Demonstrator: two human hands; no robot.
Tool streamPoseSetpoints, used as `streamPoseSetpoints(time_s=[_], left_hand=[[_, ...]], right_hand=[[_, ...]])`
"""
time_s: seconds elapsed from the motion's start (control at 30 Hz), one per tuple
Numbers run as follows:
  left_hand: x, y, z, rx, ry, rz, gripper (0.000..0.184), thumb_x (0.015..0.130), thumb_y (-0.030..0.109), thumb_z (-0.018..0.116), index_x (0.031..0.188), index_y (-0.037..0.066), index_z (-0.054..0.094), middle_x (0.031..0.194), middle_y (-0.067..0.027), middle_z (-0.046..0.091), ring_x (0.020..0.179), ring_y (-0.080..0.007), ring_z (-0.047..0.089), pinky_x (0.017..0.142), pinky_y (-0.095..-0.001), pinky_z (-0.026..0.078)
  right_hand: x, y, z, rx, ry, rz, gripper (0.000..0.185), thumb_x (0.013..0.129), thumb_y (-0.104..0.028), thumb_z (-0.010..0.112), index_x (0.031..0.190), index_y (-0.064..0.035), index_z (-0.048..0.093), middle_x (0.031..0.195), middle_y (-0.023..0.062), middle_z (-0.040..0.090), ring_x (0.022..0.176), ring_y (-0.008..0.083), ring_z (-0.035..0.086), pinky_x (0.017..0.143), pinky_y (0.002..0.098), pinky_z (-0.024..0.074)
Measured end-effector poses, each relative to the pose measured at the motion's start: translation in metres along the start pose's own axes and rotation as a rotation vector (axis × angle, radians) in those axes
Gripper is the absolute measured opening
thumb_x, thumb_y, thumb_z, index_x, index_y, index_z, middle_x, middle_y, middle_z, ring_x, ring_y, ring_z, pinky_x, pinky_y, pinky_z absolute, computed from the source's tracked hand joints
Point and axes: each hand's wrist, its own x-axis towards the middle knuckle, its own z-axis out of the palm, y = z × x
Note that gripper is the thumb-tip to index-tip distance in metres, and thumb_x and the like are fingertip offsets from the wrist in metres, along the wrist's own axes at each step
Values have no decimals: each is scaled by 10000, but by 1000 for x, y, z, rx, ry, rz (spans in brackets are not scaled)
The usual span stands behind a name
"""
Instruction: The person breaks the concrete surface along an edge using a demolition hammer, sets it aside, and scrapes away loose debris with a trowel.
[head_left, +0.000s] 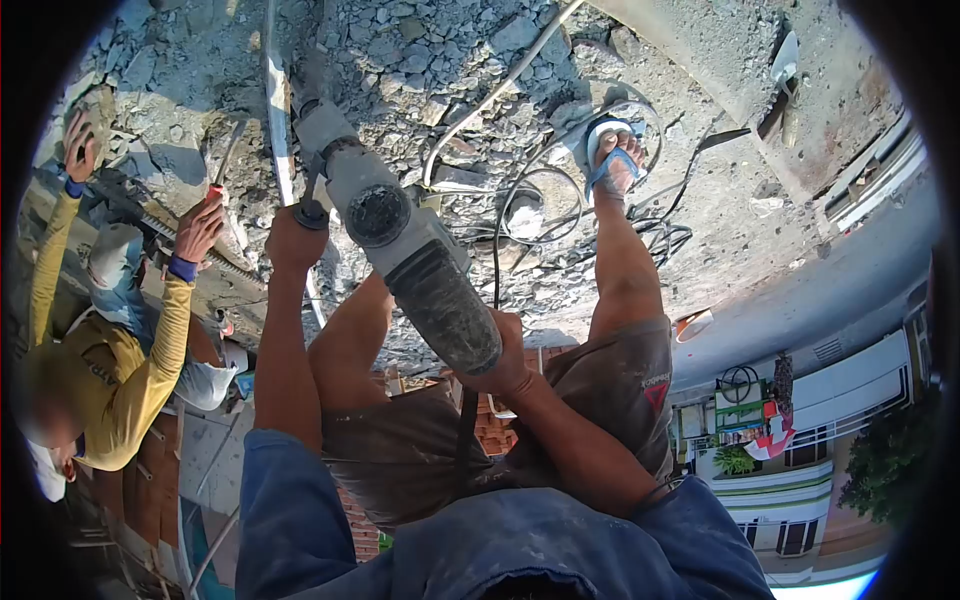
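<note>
A grey, dust-covered demolition hammer [375, 205] slants across the middle of the view, its nose pointing up and left toward broken concrete. My left hand [296, 240] is closed round the side handle near its front. At the dark rear end, my right hand [505, 362] is wrapped round the back grip, which its fingers mostly hide. The tip of the bit cannot be made out against the rubble [400, 60]. A black cable [497, 260] runs up from near the rear of the tool.
At the left, a person in yellow sleeves [150, 395] reaches toward the rubble, one hand [200, 232] by a red-tipped object. A pale rod [278, 110] and light hose [490, 100] cross the debris. Coiled cable [545, 235] surrounds my sandalled foot [615, 165]. Concrete slab edge lies upper right.
</note>
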Motion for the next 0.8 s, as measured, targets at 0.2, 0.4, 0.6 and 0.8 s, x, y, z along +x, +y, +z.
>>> streamPoseSetpoints(time_s=[0.2, 0.4, 0.6, 0.8], left_hand=[[-5, 22, -1, -123, 2, -33, 351, 752, 396, 721, 875, 67, 714, 843, -183, 696, 840, -396, 675, 737, -462, 522], [1, 42, -14, -124, -71, -68, 458, 763, 465, 709, 896, 26, 705, 876, -186, 705, 883, -372, 679, 762, -443, 523], [7, 35, -9, -155, -59, -1, 454, 754, 440, 734, 908, 14, 700, 843, -201, 699, 845, -383, 681, 741, -459, 516], [8, 26, 7, -169, 80, 4, 442, 750, 427, 754, 881, 8, 699, 816, -224, 689, 833, -418, 672, 702, -465, 512]], right_hand=[[37, -42, -38, -153, -78, -14, 332, 654, -95, 774, 956, -3, 673, 819, 145, 695, 740, 264, 712, 644, 322, 535], [57, -50, -55, -242, -63, 86, 280, 750, -56, 764, 1000, 41, 682, 955, 123, 725, 887, 166, 703, 775, 294, 542], [53, -41, -48, -234, 14, -13, 280, 743, -81, 766, 985, 32, 682, 880, 131, 726, 821, 192, 717, 726, 301, 544], [53, -33, -39, -233, 114, -117, 312, 675, -164, 736, 959, -63, 655, 708, 163, 655, 663, 363, 661, 590, 411, 520]])
